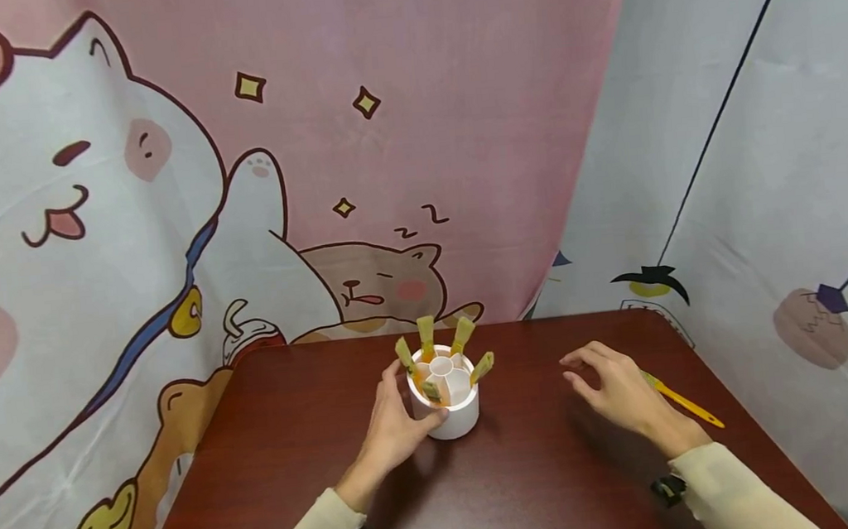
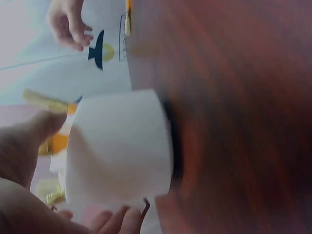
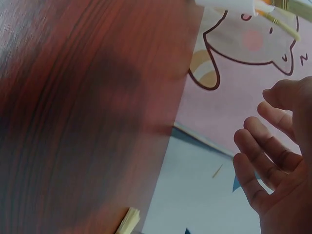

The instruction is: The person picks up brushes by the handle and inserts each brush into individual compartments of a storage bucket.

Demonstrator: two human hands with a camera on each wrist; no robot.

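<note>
My left hand (image 1: pixel 392 427) grips a white round holder (image 1: pixel 457 422) at its left side, thumb at the front rim and fingers round the far side. The holder is upright and split into compartments around a central ring. Several brushes (image 1: pixel 426 331) stand in it, bristles up and fanned outward, their orange handles inside. In the left wrist view the smooth wall of the holder (image 2: pixel 119 146) fills the middle. Over the table on the right is my right hand (image 1: pixel 619 390), holding nothing, its fingers loosely bent and spread in the right wrist view.
A loose brush (image 1: pixel 685 403) with a yellow handle lies on the table beyond my right hand, its bristle end partly hidden by that hand. The dark red-brown table (image 1: pixel 531 488) meets a cartoon-printed cloth (image 1: pixel 488 126) at the back and sides.
</note>
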